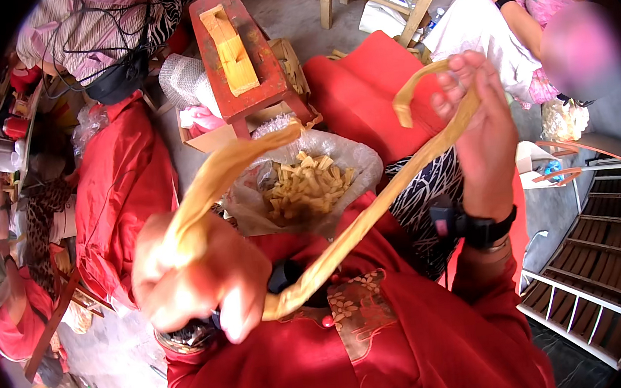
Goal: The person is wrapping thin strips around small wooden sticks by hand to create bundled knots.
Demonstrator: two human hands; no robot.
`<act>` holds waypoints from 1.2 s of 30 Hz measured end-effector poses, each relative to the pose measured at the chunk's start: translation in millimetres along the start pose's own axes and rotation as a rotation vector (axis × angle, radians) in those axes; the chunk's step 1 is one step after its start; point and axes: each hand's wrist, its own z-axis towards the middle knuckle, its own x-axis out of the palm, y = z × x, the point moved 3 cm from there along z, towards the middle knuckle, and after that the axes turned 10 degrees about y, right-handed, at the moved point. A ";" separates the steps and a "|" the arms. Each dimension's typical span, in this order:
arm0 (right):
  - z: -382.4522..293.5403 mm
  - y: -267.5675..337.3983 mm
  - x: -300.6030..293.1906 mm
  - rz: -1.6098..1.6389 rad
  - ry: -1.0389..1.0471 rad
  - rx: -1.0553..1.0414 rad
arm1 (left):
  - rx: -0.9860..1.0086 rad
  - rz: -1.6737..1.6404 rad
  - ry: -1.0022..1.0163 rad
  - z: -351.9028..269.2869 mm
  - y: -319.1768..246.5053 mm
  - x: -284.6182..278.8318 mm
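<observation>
A long, twisted, yellowish pliable strip [368, 216] runs slantwise between my two hands; its exact material cannot be told. My left hand [201, 275], raised close to the camera and slightly blurred, is closed around one part, with a flat length sticking up from the fist. Higher on the right, my right hand [473, 91] pinches the strip between thumb and fingers, and a short end hangs curled over to the left. Below and between the hands, an open woven plastic sack [363, 161] holds many short yellowish pieces [310, 185].
Beyond the sack stands a red wooden bench [267, 76] with a notched wooden block [228, 48] on it. Red cloth [368, 89] lies to its right. A person in white and pink [484, 29] sits at the upper right; others sit on the left. A slatted metal rack [587, 258] is at the right.
</observation>
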 end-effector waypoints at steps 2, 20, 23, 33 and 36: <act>10.1 16.8 -15.9 0.022 -0.130 -0.034 | -0.203 0.032 -0.408 -9.5 10.0 -4.5; -33.0 -91.8 57.0 -1.179 0.757 -0.389 | -0.434 0.079 -0.681 38.8 98.6 -106.5; -39.7 -112.4 41.5 -1.064 0.783 -0.211 | -0.369 0.117 -0.649 50.4 83.9 -102.0; 5.9 -89.4 17.7 0.079 0.307 0.259 | -0.474 0.649 -0.521 41.8 90.8 -95.8; 16.9 -84.6 6.2 0.173 0.270 0.258 | -0.567 0.659 -0.509 41.8 92.9 -95.7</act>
